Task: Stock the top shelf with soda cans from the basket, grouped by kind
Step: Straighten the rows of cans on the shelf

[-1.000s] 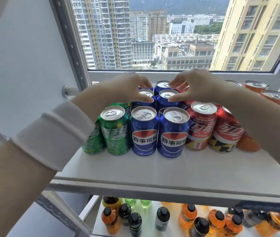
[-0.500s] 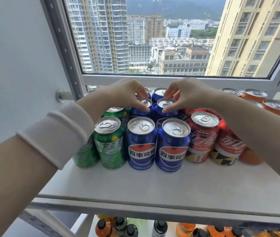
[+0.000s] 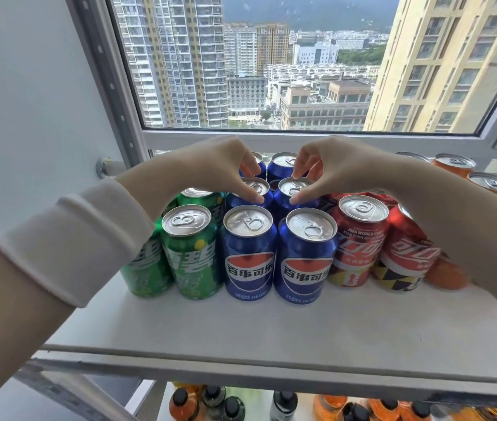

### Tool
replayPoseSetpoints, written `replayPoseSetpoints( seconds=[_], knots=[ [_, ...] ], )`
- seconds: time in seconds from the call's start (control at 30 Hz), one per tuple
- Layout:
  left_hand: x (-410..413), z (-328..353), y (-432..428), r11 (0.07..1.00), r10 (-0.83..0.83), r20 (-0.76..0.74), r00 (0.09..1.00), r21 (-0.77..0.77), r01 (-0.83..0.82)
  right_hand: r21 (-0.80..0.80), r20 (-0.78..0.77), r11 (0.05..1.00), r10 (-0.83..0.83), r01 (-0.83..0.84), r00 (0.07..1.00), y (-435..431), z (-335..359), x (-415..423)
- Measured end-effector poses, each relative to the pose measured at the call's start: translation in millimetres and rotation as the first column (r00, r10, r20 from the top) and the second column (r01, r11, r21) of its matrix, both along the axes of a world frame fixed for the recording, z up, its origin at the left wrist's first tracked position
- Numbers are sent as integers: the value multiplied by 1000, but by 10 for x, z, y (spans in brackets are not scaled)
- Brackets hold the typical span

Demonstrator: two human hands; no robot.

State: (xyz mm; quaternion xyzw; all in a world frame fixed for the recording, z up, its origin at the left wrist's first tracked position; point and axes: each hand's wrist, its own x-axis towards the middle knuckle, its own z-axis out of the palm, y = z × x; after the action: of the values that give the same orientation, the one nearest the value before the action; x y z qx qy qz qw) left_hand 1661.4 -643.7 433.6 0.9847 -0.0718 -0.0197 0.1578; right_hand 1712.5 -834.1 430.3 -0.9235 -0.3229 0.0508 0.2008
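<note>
My left hand (image 3: 216, 170) pinches the left blue can (image 3: 258, 186), right hand (image 3: 342, 170) the right blue can (image 3: 295, 187), both upright, straight below my fingers

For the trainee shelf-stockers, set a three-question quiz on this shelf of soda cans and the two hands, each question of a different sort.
1. True or false: the left hand and the right hand are holding nothing.
2. Which cans stand leftmost in the front row on the top shelf? A orange; B green; C blue.
3. Fill in: the front row holds ___ blue cans.
Key: 1 false, each grips a second-row blue can by its top; 2 B, the green cans; 3 two.
</note>
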Motion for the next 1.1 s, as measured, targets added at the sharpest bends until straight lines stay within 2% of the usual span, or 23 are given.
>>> replayPoseSetpoints(
  seconds=[0.5, 0.63, 0.73, 0.8, 0.97, 1.1],
  knots=[
    [-9, 9, -23, 997, -19, -32, 999, 73, 21, -15, -55, 999, -29, 29, 998, 5, 9, -44],
    [31, 67, 8, 1000, -15, -38, 999, 4, 15, -6, -123, 1000, -27, 27, 992, -9, 99, -2],
    [168, 119, 56, 1000, -1, 59, 998, -11, 1, 72, -37, 996, -58, 60, 998, 51, 167, 119],
    [302, 117, 75, 1000, 19, 91, 996, 12, -20, 56, 45, 995, -87, 85, 995, 132, 156, 224],
    [585, 21, 59, 990, 11, -28, 1000, 138, -7, -107, 120, 991, -69, 82, 990, 349, 83, 445],
    [690, -5, 110, 994, 5, -60, 998, 112, 2, -158, 121, 983, -78, 97, 990, 430, 81, 549]
  ],
)
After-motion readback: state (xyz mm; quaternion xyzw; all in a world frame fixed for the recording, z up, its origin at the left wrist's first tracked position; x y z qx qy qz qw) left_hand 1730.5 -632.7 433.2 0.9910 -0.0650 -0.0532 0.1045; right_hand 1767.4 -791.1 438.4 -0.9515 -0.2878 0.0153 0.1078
